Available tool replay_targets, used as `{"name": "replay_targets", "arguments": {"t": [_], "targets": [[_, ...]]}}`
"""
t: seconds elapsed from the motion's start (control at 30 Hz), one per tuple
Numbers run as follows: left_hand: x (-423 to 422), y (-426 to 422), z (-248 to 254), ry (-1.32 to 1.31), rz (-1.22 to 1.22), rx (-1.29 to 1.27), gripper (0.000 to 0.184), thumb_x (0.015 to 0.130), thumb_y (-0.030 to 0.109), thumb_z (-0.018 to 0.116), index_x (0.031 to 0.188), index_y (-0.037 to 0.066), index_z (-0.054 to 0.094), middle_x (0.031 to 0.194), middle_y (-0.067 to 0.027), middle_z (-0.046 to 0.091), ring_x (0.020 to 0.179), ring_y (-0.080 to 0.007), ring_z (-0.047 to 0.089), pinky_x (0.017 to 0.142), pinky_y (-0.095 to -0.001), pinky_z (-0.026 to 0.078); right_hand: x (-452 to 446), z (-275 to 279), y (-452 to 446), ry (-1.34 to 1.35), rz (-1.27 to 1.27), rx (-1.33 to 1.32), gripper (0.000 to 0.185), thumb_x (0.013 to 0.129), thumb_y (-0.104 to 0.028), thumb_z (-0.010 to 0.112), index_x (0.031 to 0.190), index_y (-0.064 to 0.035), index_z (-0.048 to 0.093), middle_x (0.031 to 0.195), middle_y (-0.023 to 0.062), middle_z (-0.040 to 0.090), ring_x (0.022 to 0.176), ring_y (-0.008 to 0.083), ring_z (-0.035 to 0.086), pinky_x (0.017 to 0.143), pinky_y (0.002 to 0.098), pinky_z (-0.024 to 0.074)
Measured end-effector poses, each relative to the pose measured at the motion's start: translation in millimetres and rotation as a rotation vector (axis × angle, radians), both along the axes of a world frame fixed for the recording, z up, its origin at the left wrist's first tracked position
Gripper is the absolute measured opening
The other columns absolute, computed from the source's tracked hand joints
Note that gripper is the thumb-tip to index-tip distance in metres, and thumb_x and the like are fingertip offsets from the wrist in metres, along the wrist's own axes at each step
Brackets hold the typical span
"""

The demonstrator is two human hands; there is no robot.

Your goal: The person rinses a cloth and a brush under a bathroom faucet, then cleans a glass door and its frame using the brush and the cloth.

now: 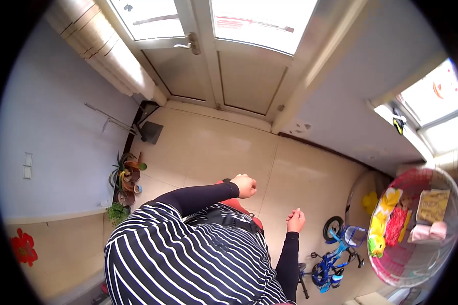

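My left hand [246, 186] is in front of my body, over the tiled floor [216, 145], with its fingers curled in. Nothing shows in it, though the inside of the fist is hidden. To the right, my right hand [295, 221] is raised with its fingers bent together; whether it pinches anything is too small to tell. Both arms have dark sleeves, and a black-and-white striped top [188, 249] covers my body. The two hands are apart. A small blue bicycle [331, 262] stands to the right of my right hand.
Ahead is a double door [191, 46] with a handle. Potted plants [124, 175] stand at the left wall, near a metal stand [150, 131]. At the right is a round pink basket [374, 264] holding toys and cloth items. A curtain [104, 48] hangs at upper left.
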State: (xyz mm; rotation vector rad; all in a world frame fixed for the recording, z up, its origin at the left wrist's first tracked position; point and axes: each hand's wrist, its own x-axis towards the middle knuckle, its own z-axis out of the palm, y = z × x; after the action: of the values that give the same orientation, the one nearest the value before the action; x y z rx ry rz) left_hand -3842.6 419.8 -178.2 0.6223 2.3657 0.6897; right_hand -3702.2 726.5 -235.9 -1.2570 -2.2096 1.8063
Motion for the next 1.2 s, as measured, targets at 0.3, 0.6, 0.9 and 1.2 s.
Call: {"name": "replay_targets", "arguments": {"t": [0.3,0.6,0.9,1.2], "targets": [[-72.9,-93.6,9.1,0.158,0.352,0.072,0.029,0.089,0.035,0.063,0.092,0.009,0.076,0.092,-0.0149,0.074,0.103,-0.0346,0.067,0.093,-0.0464,0.053,-142.5,66.5,-88.6,0.201,0.458,0.319,0.047,0.104,-0.032,0.059,0.069,-0.0029,0.044,0.062,-0.0029,0.033,0.061,0.0083,0.033,0.053,0.0327,0.0316],[-115.9,-90.3,22.1,0.121,0.430,0.205,0.026,0.088,0.031,0.072,0.085,0.005,0.072,0.092,-0.0181,0.072,0.101,-0.0366,0.066,0.092,-0.0448,0.052,-239.4,93.4,5.7,0.107,0.163,0.453,0.070,0.100,-0.054,0.057,0.054,-0.0016,0.056,0.048,0.0082,0.048,0.050,0.0185,0.051,0.054,0.0370,0.0433],[-237.1,65.7,66.7,0.087,0.145,0.169,0.029,0.089,0.029,0.069,0.101,0.002,0.071,0.095,-0.0176,0.072,0.094,-0.0344,0.068,0.086,-0.0441,0.054,-348.2,106.8,229.9,0.204,-0.174,0.445,0.044,0.099,-0.039,0.062,0.077,-0.0022,0.069,0.065,0.0074,0.067,0.063,0.0187,0.065,0.065,0.0350,0.0514],[-379.0,421.3,148.6,0.361,-0.333,0.537,0.029,0.092,0.020,0.066,0.113,0.000,0.065,0.109,-0.0205,0.067,0.100,-0.0379,0.065,0.088,-0.0438,0.053,-475.3,158.3,461.9,0.303,-0.336,0.801,0.026,0.084,-0.029,0.075,0.088,-0.0041,0.069,0.093,0.0125,0.069,0.080,0.0277,0.068,0.079,0.0386,0.0549]]}}
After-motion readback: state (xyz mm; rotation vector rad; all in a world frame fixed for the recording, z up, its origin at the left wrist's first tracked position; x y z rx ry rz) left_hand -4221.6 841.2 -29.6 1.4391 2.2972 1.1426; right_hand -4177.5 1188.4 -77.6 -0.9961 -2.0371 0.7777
